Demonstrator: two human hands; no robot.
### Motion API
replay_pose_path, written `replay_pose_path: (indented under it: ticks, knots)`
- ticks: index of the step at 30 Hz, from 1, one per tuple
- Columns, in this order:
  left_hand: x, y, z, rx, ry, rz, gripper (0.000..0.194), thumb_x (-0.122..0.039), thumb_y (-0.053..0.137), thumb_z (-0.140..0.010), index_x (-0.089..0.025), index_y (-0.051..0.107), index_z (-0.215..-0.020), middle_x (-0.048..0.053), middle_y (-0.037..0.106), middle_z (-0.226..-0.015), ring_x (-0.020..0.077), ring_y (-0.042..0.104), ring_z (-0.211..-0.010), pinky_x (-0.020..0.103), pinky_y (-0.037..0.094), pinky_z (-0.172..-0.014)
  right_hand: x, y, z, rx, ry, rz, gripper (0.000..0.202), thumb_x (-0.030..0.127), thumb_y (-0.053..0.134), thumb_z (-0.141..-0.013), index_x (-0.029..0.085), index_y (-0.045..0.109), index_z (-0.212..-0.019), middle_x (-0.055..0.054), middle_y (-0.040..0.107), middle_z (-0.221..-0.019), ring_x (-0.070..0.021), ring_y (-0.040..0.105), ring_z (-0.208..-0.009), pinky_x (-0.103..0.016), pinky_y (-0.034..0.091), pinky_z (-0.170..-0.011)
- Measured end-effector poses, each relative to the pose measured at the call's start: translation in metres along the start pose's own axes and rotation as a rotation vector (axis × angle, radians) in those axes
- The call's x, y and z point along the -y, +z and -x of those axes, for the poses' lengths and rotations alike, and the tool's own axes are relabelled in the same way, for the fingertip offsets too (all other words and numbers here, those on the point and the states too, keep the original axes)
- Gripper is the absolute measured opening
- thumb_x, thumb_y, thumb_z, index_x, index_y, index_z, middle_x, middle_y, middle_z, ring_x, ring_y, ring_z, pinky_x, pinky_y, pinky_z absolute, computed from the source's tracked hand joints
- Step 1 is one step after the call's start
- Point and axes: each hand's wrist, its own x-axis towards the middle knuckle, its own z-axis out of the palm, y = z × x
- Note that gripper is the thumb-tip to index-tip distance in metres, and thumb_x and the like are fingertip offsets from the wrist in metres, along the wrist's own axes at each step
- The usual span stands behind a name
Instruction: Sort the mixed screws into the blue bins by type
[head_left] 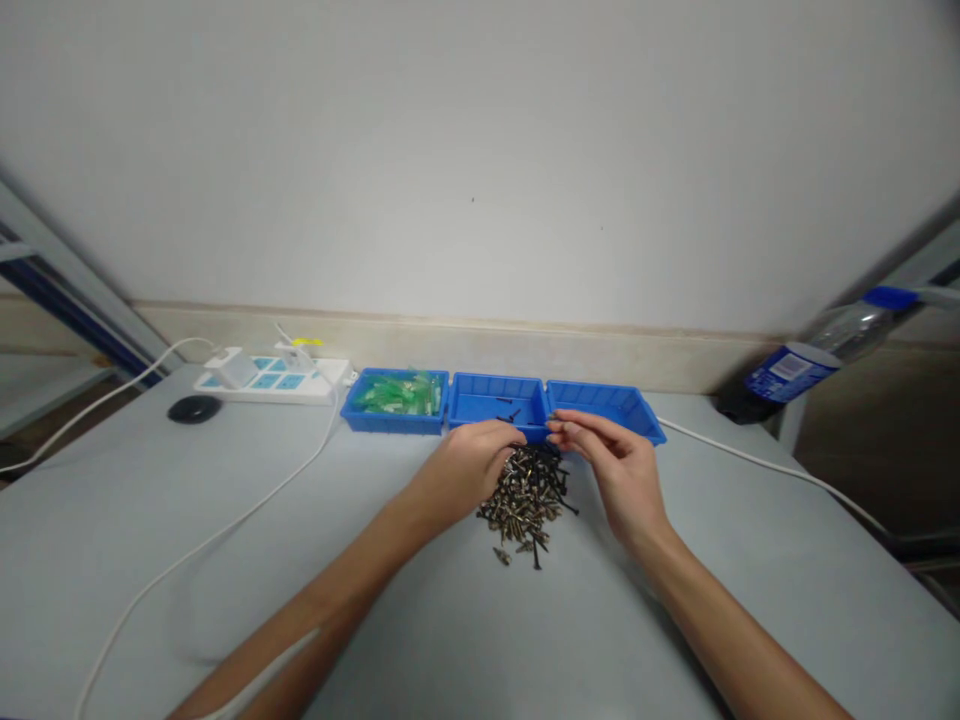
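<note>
On the table lies a pile of small metal screws (523,500), brassy ones mixed with black ones. My left hand (471,462) is at the pile's left upper edge, its fingers curled together and their tips partly hidden. Across from it, my right hand (621,468) pinches thumb and fingers together over the front edge of the bins; a tiny thing seems to be at the tips, too small to name. Just behind the hands stands a middle blue bin (495,384) with a few black screws in it. The right blue bin (637,408) is partly covered by my right hand.
The left blue bin (394,424) holds green plastic pieces. Further left are a white power strip (319,385) with plugs and a black oval object (194,409). White cables cross the table (300,540). A dark-drink bottle (795,372) leans at the right, before the wall (480,200).
</note>
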Motion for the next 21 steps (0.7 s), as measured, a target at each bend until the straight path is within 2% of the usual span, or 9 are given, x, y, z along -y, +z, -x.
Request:
replay_pose_path:
  ticks: [2, 4, 7, 11, 16, 21]
  knots:
    - [0.002, -0.001, -0.007, 0.101, -0.010, -0.123, 0.030, -0.002, 0.050, -0.090, -0.017, 0.071, -0.106, 0.009, 0.076, -0.104, 0.0216, 0.072, -0.098, 0.037, 0.057, -0.089, -0.003, -0.003, -0.003, -0.147, 0.002, -0.009, 0.030, 0.036, 0.077, -0.079, 0.019, 0.078, -0.103, -0.011, 0.079, -0.102, -0.0245, 0.075, -0.086, -0.044, 0.060, -0.088]
    - [0.001, 0.000, -0.011, 0.182, -0.018, -0.239, 0.033, 0.001, 0.050, -0.086, -0.017, 0.072, -0.102, 0.009, 0.076, -0.102, 0.0234, 0.072, -0.096, 0.036, 0.056, -0.084, -0.005, -0.005, -0.005, -0.208, 0.001, -0.019, 0.035, 0.035, 0.077, -0.078, 0.018, 0.076, -0.109, -0.012, 0.077, -0.112, -0.0265, 0.075, -0.091, -0.046, 0.060, -0.089]
    - [-0.004, 0.003, -0.014, 0.244, -0.025, -0.359, 0.029, 0.001, 0.050, -0.085, -0.016, 0.071, -0.095, 0.009, 0.076, -0.095, 0.0243, 0.071, -0.091, 0.034, 0.053, -0.076, -0.005, -0.006, -0.006, -0.209, -0.019, -0.029, 0.037, 0.035, 0.077, -0.077, 0.018, 0.075, -0.110, -0.013, 0.075, -0.118, -0.0274, 0.075, -0.093, -0.045, 0.061, -0.087]
    - [-0.008, 0.009, -0.013, 0.249, -0.037, -0.445, 0.023, -0.002, 0.051, -0.088, -0.016, 0.070, -0.089, 0.008, 0.074, -0.086, 0.0227, 0.069, -0.081, 0.031, 0.047, -0.068, -0.003, -0.005, -0.006, -0.181, -0.025, -0.010, 0.035, 0.035, 0.075, -0.077, 0.018, 0.075, -0.108, -0.013, 0.075, -0.117, -0.0250, 0.075, -0.086, -0.042, 0.062, -0.080]
    - [-0.002, 0.014, -0.013, 0.283, -0.055, -0.497, 0.020, -0.005, 0.052, -0.089, -0.016, 0.069, -0.089, 0.008, 0.071, -0.083, 0.0224, 0.066, -0.077, 0.031, 0.043, -0.065, -0.001, -0.005, -0.005, -0.146, -0.054, 0.014, 0.029, 0.034, 0.072, -0.079, 0.018, 0.075, -0.103, -0.012, 0.076, -0.110, -0.0214, 0.074, -0.078, -0.038, 0.062, -0.072]
    - [0.005, 0.018, -0.015, 0.279, -0.014, -0.513, 0.025, -0.002, 0.051, -0.085, -0.018, 0.069, -0.093, 0.008, 0.066, -0.075, 0.0228, 0.064, -0.072, 0.032, 0.040, -0.063, 0.000, -0.006, -0.006, -0.127, -0.068, 0.040, 0.027, 0.035, 0.072, -0.080, 0.018, 0.075, -0.101, -0.010, 0.078, -0.103, -0.0203, 0.072, -0.073, -0.037, 0.060, -0.070]
